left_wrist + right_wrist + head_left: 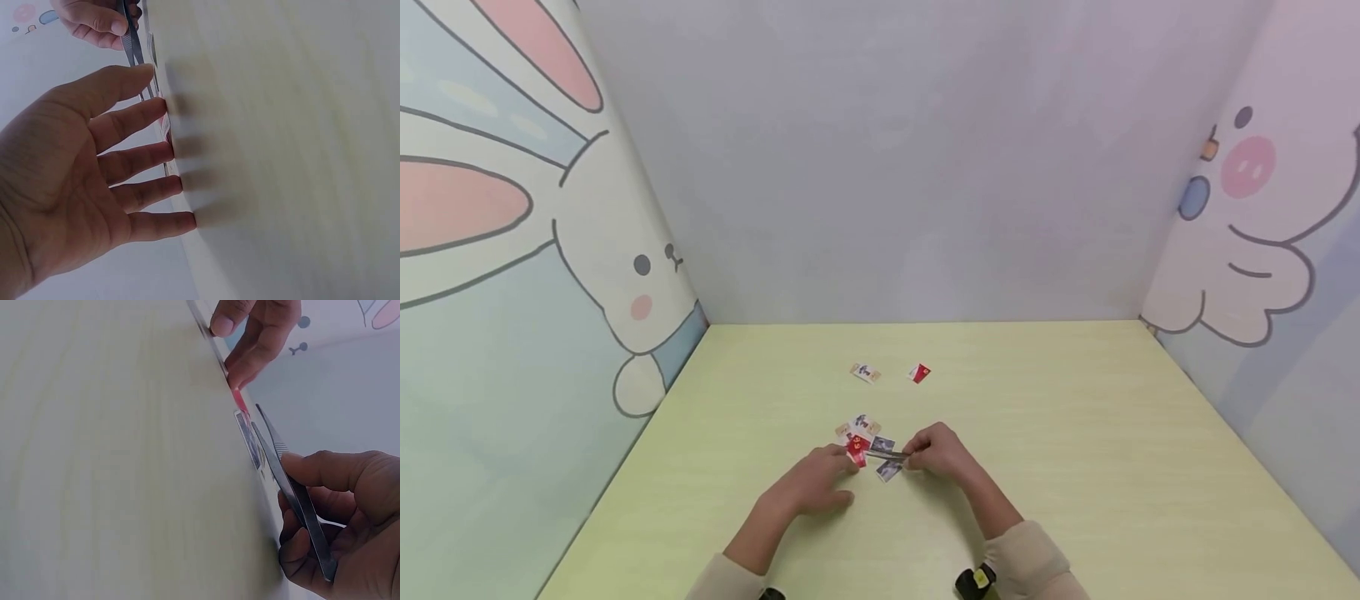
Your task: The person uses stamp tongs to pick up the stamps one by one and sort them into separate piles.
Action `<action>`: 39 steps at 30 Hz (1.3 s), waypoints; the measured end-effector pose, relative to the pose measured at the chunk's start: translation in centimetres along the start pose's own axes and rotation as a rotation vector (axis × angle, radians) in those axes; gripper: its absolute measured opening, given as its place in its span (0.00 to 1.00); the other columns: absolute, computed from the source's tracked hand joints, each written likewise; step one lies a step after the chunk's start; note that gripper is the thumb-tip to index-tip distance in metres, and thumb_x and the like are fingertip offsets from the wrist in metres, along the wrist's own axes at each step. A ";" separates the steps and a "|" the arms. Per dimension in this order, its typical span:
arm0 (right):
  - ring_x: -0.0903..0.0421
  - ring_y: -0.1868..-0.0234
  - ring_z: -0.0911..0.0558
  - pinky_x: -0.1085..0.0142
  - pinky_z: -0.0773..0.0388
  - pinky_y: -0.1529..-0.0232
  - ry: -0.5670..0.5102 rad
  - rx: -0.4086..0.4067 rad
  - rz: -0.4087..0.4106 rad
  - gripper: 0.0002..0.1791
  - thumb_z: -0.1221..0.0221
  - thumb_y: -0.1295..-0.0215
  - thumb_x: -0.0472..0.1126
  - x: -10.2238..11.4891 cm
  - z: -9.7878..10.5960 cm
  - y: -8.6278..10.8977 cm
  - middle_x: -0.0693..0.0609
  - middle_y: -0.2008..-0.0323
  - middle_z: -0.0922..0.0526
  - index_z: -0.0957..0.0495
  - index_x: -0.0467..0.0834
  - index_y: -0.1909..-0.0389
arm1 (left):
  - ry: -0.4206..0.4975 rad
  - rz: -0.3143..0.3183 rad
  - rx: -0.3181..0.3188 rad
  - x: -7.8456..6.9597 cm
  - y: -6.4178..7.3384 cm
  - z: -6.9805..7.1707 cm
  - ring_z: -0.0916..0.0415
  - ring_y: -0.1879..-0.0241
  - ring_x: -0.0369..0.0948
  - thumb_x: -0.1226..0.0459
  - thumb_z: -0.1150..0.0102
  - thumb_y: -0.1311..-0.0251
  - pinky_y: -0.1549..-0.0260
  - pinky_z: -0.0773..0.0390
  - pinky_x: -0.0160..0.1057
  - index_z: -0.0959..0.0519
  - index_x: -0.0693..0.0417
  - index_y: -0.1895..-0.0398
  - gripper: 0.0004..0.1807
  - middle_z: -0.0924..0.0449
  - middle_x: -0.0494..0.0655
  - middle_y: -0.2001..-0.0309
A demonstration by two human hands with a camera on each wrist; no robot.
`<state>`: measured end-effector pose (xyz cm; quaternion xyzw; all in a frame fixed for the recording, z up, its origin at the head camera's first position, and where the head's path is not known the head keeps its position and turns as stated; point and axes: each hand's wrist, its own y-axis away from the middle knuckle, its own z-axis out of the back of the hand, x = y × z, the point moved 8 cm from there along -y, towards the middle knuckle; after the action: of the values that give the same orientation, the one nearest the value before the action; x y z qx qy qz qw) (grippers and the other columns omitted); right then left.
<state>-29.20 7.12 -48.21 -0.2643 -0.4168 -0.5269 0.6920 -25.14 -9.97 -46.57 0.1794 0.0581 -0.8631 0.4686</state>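
Observation:
My right hand [942, 452] holds metal tweezers [301, 503] between thumb and fingers, their two tips apart and pointing left over a small pile of paper cards. In the pile, a red card [857, 447] lies to the left. Dark grey picture cards [889, 472] lie near the tweezer tips, and a beige-edged card [862, 426] is at the back. My left hand [822, 482] has its fingers spread, the fingertips [187, 220] down on the table and at the red card's edge. No object sits in the left palm.
Farther back on the pale yellow table [1045, 433] lie a beige-edged card [866, 372] and a red and white card [919, 372]. A grey wall [880, 167] stands behind, with cartoon-printed walls at both sides.

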 end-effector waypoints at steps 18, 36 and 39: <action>0.58 0.75 0.29 0.67 0.31 0.75 0.063 0.029 0.023 0.02 0.35 0.49 0.30 0.8 -1.2 -0.5 0.54 0.78 0.22 0.18 0.34 0.74 | 0.025 0.022 0.021 0.2 -0.2 -0.3 0.30 0.50 0.50 0.58 0.35 0.48 0.50 0.30 0.50 0.19 0.55 0.56 0.17 0.25 0.50 0.51; 0.58 0.76 0.29 0.67 0.32 0.76 0.062 0.026 0.005 0.04 0.38 0.48 0.28 0.4 -1.6 -0.5 0.53 0.79 0.23 0.18 0.39 0.76 | 0.039 0.014 0.005 0.0 0.1 0.0 0.29 0.50 0.51 0.59 0.35 0.48 0.50 0.30 0.50 0.19 0.56 0.56 0.17 0.25 0.51 0.52; 0.58 0.77 0.29 0.67 0.32 0.76 0.059 0.023 0.024 0.03 0.39 0.50 0.28 0.6 -1.6 -0.4 0.53 0.79 0.23 0.18 0.37 0.77 | 0.038 0.015 0.006 0.0 0.1 -0.1 0.29 0.51 0.50 0.59 0.35 0.48 0.50 0.30 0.51 0.19 0.56 0.56 0.17 0.24 0.51 0.52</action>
<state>-29.08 5.42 -48.58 -0.2458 -0.3992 -0.5211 0.7132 -25.01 -10.03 -46.61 0.1974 0.0632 -0.8562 0.4732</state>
